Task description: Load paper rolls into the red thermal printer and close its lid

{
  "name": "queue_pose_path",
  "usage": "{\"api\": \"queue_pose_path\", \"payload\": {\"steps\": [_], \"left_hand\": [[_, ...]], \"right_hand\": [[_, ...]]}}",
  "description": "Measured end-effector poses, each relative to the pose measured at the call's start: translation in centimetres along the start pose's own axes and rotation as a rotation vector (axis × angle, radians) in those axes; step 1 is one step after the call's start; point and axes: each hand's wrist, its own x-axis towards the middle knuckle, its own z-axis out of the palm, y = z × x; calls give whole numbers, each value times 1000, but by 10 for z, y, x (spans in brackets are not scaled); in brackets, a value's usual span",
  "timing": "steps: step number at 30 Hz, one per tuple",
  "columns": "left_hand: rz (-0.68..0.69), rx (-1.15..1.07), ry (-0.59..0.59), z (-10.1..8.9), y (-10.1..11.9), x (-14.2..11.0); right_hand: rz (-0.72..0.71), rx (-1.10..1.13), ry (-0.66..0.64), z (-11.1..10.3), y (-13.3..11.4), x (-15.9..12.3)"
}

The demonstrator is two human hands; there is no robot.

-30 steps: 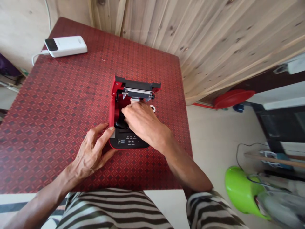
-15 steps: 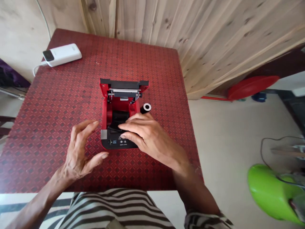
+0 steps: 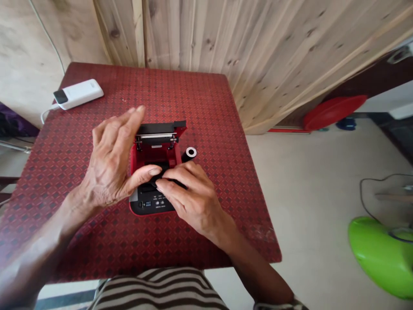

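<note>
An open red-and-black printer stands on the table, with its black lid raised at the far side and a metal bar across the lid's hinge. My right hand lies over the front of the printer, fingertips on black material inside the red compartment. My left hand rises beside the printer's left side, fingers spread and thumb reaching over the compartment towards my right fingers. A black roll with a white core lies on the table against the printer's right side. My hands hide most of the compartment.
The red diamond-patterned table ends at a plank wall. A white power bank with a cable lies at its far left corner. A red round object and a green plastic object are on the floor to the right.
My left hand has moved from in front of the printer up along its left side, its thumb now over the compartment. The view has shifted, so the table sits lower in the frame.
</note>
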Motion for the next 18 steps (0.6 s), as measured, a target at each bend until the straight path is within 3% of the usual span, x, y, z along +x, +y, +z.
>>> {"api": "queue_pose_path", "payload": {"steps": [3,7,11,18], "left_hand": [[60,15,6,2,6,-6],[117,30,12,4,27,-38],[90,62,-22,11,41,-66],[96,74,-6,22,45,-77]], "right_hand": [[-7,-5,47,0,-5,-9],[-17,1,56,2,-9,-19],[0,-14,49,2,-10,-22],[33,25,38,0,-7,-24]]}}
